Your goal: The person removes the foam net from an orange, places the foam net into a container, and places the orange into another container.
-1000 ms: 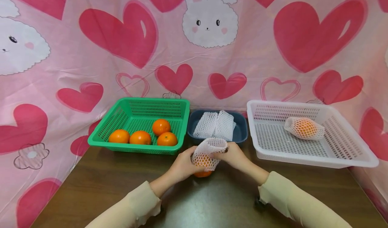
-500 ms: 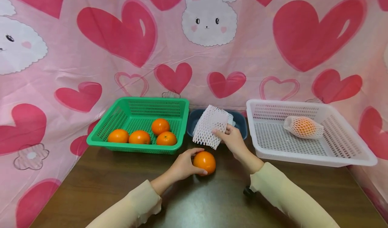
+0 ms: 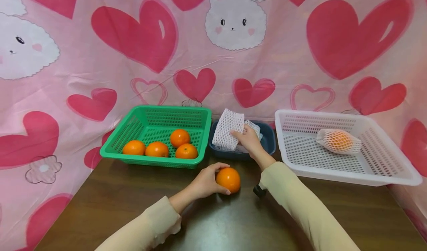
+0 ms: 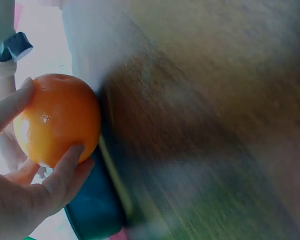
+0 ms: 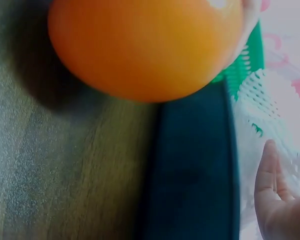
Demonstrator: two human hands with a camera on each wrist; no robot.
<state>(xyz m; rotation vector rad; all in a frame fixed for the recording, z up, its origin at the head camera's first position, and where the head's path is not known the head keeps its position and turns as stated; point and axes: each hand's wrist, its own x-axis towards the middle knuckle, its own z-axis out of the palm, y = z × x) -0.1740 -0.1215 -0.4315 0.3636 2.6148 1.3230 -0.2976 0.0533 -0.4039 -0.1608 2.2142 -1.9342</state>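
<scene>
My left hand (image 3: 208,182) grips a bare orange (image 3: 229,180) on the wooden table, thumb on the near side and fingers on the far side. In the left wrist view, its fingers (image 4: 65,167) lie against the orange's skin. Farther back, my right hand (image 3: 250,141) pinches a white foam net sleeve (image 3: 228,128) by its right side, over the dark blue tray (image 3: 221,154). More white net (image 3: 254,126) shows in the tray behind that hand; how many pieces there are is hidden. The right wrist view catches the net sleeve (image 5: 270,107) pale and overexposed beside the fingers.
At the left stands a green basket (image 3: 111,155) with several bare oranges (image 3: 156,149). The white basket (image 3: 337,178) on the right contains one orange in a net sleeve (image 3: 339,141). A pink patterned cloth (image 3: 186,50) hangs behind the table.
The net sleeve, around the orange a second ago, is off it; my right hand has carried it back and up over the tray. My left hand stays at the orange.
</scene>
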